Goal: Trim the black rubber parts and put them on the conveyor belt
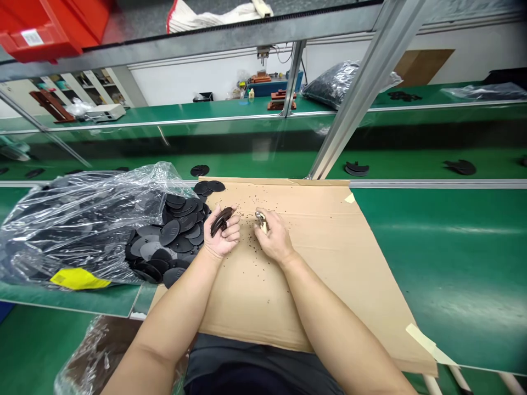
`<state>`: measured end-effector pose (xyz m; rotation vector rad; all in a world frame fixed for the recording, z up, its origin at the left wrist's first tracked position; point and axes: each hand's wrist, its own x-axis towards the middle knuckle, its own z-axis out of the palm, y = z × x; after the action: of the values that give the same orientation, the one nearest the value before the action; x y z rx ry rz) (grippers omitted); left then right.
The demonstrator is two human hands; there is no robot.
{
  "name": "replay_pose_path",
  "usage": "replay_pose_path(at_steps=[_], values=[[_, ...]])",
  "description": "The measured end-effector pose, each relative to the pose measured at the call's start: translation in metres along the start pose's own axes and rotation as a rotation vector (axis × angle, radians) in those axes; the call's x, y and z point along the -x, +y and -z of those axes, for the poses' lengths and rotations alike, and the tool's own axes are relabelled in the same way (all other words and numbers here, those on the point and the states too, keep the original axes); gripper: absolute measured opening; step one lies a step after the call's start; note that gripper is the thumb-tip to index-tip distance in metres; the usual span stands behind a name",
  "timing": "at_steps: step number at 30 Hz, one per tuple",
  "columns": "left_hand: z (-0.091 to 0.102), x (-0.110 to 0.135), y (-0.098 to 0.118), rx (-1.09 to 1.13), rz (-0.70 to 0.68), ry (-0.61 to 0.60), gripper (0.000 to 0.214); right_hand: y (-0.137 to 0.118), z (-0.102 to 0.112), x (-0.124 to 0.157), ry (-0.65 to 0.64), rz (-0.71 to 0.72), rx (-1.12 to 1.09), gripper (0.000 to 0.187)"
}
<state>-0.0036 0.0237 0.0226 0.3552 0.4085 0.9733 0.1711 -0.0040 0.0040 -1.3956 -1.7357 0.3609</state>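
Over the cardboard sheet (329,263), my left hand (225,237) is closed around a black plastic disc (221,221) tilted on its edge. Whether more than one disc is in that grip I cannot tell. My right hand (275,236), a short gap to the right, is wrapped round small nippers (262,220) with a metal head and cream handles. The tool and the disc are apart. Tiny black scraps (255,247) lie scattered on the cardboard beneath both hands. Left of my left hand, a heap of black discs (181,225) spills from a clear plastic bag (90,219).
A green conveyor belt (255,159) behind the cardboard carries black discs (200,170) and curved pieces (356,168). A slanted metal post (354,104) rises at the cardboard's far edge. Overhead at left is a red bin (53,27). Green tabletop (453,263) extends right.
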Motion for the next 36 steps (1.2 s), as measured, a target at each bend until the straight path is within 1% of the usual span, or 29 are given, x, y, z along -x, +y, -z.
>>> replay_pose_path(at_steps=[3,5,7,9,10,11,13,14,15,16,19,21,23,27,29,31,32,34,36], values=[[0.001,0.001,-0.001,0.003,-0.041,0.004,0.040,0.000,-0.001,0.000,0.048,0.004,-0.030,0.043],[0.002,0.001,-0.002,0.007,-0.067,0.001,0.040,0.000,-0.003,0.001,0.093,-0.007,-0.110,0.044],[0.003,0.002,-0.002,0.011,-0.098,0.000,0.040,0.000,-0.006,0.002,0.137,-0.049,-0.286,0.044],[0.003,0.002,-0.003,0.016,-0.122,-0.005,0.040,-0.001,-0.007,0.001,0.164,-0.158,-0.575,0.044],[0.002,0.002,-0.003,0.021,-0.129,-0.010,0.039,-0.001,-0.006,-0.001,0.143,-0.241,-0.743,0.044],[0.002,0.003,-0.003,0.027,-0.133,-0.015,0.039,0.000,-0.005,-0.002,0.089,-0.333,-0.910,0.043],[0.003,0.003,-0.003,0.030,-0.142,-0.019,0.038,0.002,0.000,-0.006,-0.083,-0.500,-1.181,0.040],[0.003,0.003,-0.003,0.030,-0.149,-0.019,0.037,0.004,0.003,-0.008,-0.165,-0.556,-1.274,0.038],[0.004,0.002,-0.003,0.030,-0.158,-0.019,0.037,0.006,0.006,-0.010,-0.222,-0.594,-1.342,0.037],[0.004,0.002,-0.003,0.030,-0.166,-0.016,0.037,0.008,0.008,-0.012,-0.245,-0.621,-1.390,0.035],[0.006,0.001,-0.004,0.025,-0.177,0.015,0.036,0.013,0.012,-0.014,-0.225,-0.672,-1.442,0.033],[0.006,0.000,-0.004,0.028,-0.189,0.037,0.035,0.015,0.011,-0.014,-0.196,-0.677,-1.428,0.032],[0.006,0.000,-0.005,0.052,-0.205,0.033,0.033,0.016,0.010,-0.014,-0.174,-0.665,-1.400,0.031],[0.004,0.000,-0.006,0.095,-0.221,0.019,0.030,0.014,0.008,-0.013,-0.208,-0.638,-1.336,0.032],[0.003,0.000,-0.005,0.100,-0.214,0.019,0.030,0.011,0.006,-0.011,-0.211,-0.595,-1.258,0.034],[0.002,-0.001,-0.005,0.071,-0.175,0.020,0.028,0.005,0.005,-0.008,-0.151,-0.497,-1.053,0.037],[0.002,-0.003,-0.004,0.040,-0.145,0.022,0.026,0.002,0.004,-0.006,-0.114,-0.416,-0.886,0.037],[0.002,-0.005,-0.004,-0.037,-0.085,0.031,0.019,-0.005,0.004,-0.001,-0.085,-0.190,-0.469,0.035],[0.001,-0.008,-0.004,-0.091,-0.063,0.038,0.014,-0.012,0.005,0.003,-0.130,0.043,-0.088,0.033]])
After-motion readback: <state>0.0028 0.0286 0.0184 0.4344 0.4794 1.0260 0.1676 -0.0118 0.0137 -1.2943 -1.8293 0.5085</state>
